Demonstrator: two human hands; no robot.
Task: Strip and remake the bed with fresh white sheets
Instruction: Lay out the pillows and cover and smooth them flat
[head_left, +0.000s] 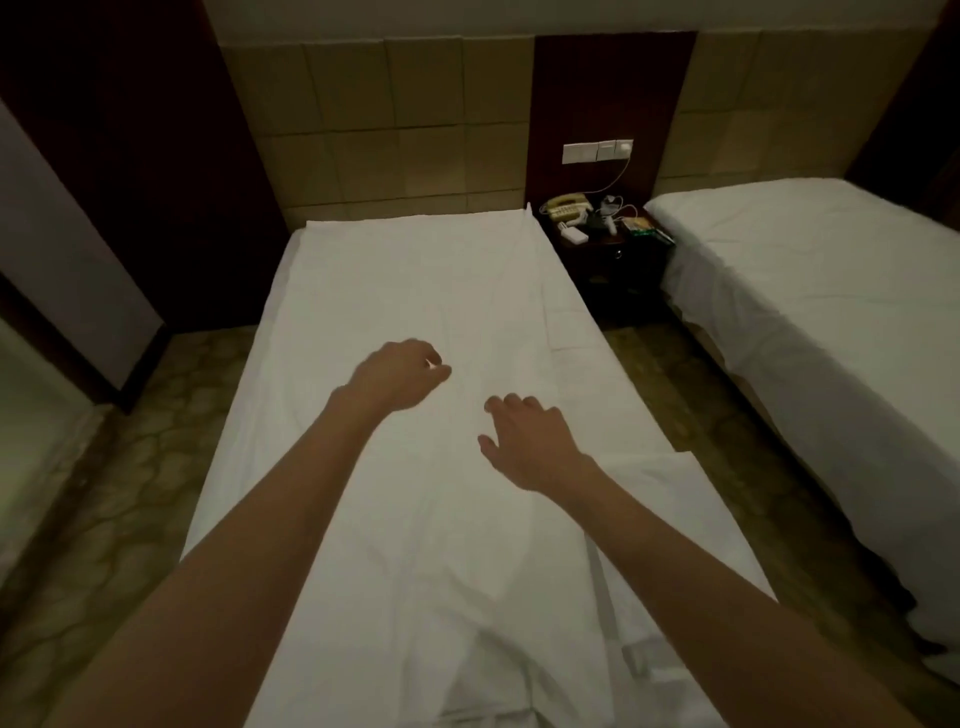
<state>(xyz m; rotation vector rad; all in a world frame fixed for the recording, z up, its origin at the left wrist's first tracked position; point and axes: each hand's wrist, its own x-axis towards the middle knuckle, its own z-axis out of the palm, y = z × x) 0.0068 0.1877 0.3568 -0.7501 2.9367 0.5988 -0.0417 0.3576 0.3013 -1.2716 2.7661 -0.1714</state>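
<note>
A white sheet (415, 291) lies spread along the narrow bed (291, 332), reaching the padded headboard (384, 130). It is mostly flat, with soft creases down the middle. Near the foot on the right, a second layer of white cloth (670, 499) lies folded over the edge. Both my arms reach out over the middle of the bed. My left hand (397, 376) hovers with its fingers loosely curled downward and nothing visible in them. My right hand (530, 447) is palm down with the fingers spread and relaxed, just above or lightly on the sheet.
A dark nightstand (618, 260) stands between the beds, carrying a telephone (566, 208), chargers and small items. A second white-sheeted bed (810, 291) runs along the right. Wall switches (597, 150) sit above the nightstand. Patterned floor (130, 467) lies on both sides of the bed.
</note>
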